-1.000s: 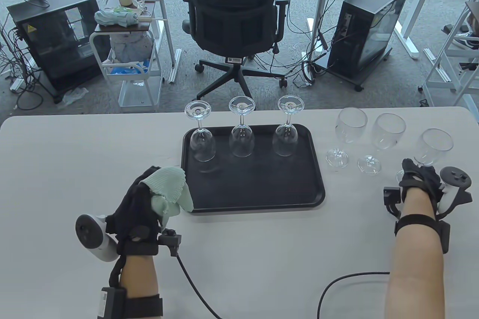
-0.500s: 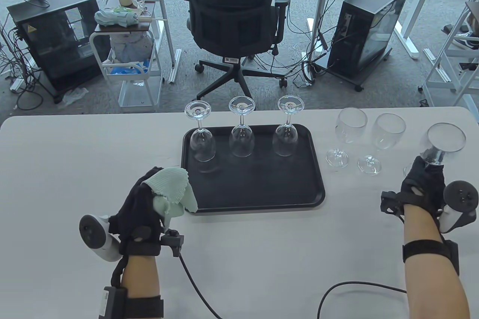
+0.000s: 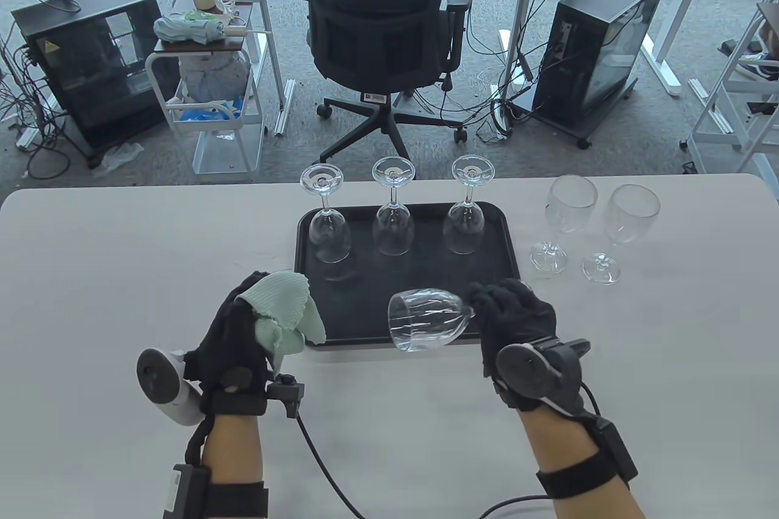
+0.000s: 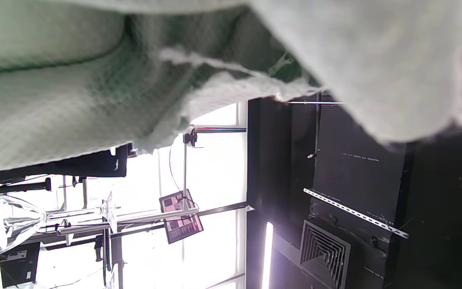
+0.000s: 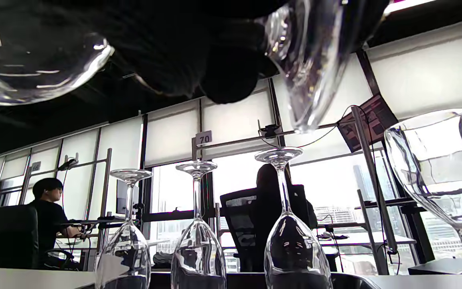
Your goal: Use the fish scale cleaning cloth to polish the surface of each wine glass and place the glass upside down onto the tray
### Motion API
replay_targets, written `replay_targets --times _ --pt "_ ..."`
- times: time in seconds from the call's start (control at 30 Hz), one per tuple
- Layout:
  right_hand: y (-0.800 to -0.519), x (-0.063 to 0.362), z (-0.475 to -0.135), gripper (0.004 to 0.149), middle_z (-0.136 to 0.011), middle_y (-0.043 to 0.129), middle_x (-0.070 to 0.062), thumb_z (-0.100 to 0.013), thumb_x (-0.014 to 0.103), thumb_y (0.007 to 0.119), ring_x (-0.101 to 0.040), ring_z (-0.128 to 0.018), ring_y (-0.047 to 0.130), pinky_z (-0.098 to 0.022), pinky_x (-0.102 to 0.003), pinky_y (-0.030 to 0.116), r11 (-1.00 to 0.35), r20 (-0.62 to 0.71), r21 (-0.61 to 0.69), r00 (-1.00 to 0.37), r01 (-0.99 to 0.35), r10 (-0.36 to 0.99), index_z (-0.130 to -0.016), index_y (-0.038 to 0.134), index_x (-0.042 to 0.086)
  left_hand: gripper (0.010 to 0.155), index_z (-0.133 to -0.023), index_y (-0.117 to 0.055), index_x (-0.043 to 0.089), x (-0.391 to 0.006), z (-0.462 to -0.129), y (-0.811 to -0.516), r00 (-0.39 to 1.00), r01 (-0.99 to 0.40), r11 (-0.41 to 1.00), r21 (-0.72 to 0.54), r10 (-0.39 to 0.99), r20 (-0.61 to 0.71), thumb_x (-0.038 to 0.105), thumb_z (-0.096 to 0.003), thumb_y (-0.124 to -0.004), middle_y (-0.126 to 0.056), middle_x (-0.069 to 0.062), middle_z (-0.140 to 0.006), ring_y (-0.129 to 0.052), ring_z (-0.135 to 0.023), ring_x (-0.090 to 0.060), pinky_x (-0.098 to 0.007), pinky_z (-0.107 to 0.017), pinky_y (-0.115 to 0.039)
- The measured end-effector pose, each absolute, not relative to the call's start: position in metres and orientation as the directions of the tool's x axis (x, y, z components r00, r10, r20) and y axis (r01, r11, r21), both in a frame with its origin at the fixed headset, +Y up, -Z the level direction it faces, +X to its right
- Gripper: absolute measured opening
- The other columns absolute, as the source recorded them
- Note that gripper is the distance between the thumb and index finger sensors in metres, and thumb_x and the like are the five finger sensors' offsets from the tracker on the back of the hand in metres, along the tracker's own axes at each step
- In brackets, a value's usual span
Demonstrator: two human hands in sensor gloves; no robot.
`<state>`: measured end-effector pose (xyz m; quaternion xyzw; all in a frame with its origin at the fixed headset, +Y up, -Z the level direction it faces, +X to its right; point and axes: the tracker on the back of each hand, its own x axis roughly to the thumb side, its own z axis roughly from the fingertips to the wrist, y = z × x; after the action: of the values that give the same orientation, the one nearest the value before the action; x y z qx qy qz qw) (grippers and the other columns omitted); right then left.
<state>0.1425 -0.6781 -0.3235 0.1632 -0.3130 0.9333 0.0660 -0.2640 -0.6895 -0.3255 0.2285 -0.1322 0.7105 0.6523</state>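
A: Moved since 0.5 s ago? R hand (image 3: 517,315) carried its wine glass (image 3: 429,321) from the table's right edge to over the tray's (image 3: 414,282) near rim, held sideways by the stem.

B: L hand (image 3: 243,330)?

A: Clutching green cloth (image 3: 283,309). Any writing?

B: Window tag "70" (image 5: 203,137).

Clear glossy wine glass (image 3: 429,321), textured green cloth (image 3: 283,312), matt black tray (image 3: 517,306)
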Motion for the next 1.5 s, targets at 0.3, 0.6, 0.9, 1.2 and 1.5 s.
replay_targets --times 0.3,0.6,0.9,1.2,1.5 --pt "-0.688 0.128 -0.312 0.05 -0.085 0.091 -0.003 -0.047 0.028 0.092 -0.029 -0.087 0.079 -0.053 -0.048 0.076 -0.814 0.379 -0.557 -0.922 -0.163 -0.075 -0.094 0.076 0.035 0.055 -0.101 -0.071 0.023 -0.196 -0.318 -0.65 -0.05 -0.999 -0.045 -0.024 0.764 0.643 0.054 -0.0575 -0.059 -0.066 -0.005 -0.114 -0.054 -0.109 -0.039 -0.071 -0.074 -0.053" --pt "-0.678 0.141 -0.301 0.051 -0.085 0.091 -0.002 -0.047 0.03 0.092 -0.029 -0.086 0.081 -0.051 -0.046 0.078 -0.769 0.379 -0.587 -0.925 -0.252 0.014 -0.095 0.075 0.033 0.057 -0.104 -0.068 0.031 -0.122 -0.32 -0.68 0.106 -0.958 0.248 -0.144 0.773 0.626 0.06 -0.0559 -0.058 -0.053 -0.003 -0.12 -0.04 -0.114 -0.035 -0.073 -0.077 -0.038" --pt "-0.674 0.137 -0.288 0.056 -0.094 0.083 -0.002 -0.048 0.043 0.093 -0.03 -0.089 0.077 -0.049 -0.044 0.085 -0.708 0.524 -0.595 -0.852 -0.381 0.018 -0.097 0.069 0.035 0.058 -0.099 -0.067 0.034 -0.131 -0.308 -0.694 0.211 -0.971 0.235 0.045 0.749 0.628 0.064 -0.0497 -0.074 -0.056 -0.005 -0.112 -0.067 -0.097 -0.037 -0.063 -0.055 -0.079" --pt "-0.697 0.181 -0.329 0.096 -0.115 0.039 -0.017 -0.044 0.055 0.092 -0.046 -0.089 0.078 -0.054 -0.056 0.082 -0.374 0.625 -0.027 -0.307 -0.927 0.717 -0.108 0.024 0.034 0.057 -0.098 -0.069 0.032 -0.15 -0.309 -0.688 0.098 -0.993 0.115 0.012 0.773 0.626 0.064 -0.051 -0.074 -0.061 -0.006 -0.109 -0.073 -0.094 -0.039 -0.062 -0.051 -0.082" --pt "-0.7 0.18 -0.332 0.079 -0.099 0.062 -0.019 -0.052 0.066 0.074 -0.029 -0.046 0.092 -0.023 -0.032 0.088 -0.326 0.445 0.125 -0.241 -0.937 0.863 -0.111 0.036 0.028 0.07 -0.105 -0.054 0.033 -0.148 -0.31 -0.69 0.294 -0.94 0.339 0.048 0.726 0.622 0.073 -0.0492 -0.066 -0.057 -0.003 -0.114 -0.079 -0.091 -0.038 -0.053 -0.045 -0.088"
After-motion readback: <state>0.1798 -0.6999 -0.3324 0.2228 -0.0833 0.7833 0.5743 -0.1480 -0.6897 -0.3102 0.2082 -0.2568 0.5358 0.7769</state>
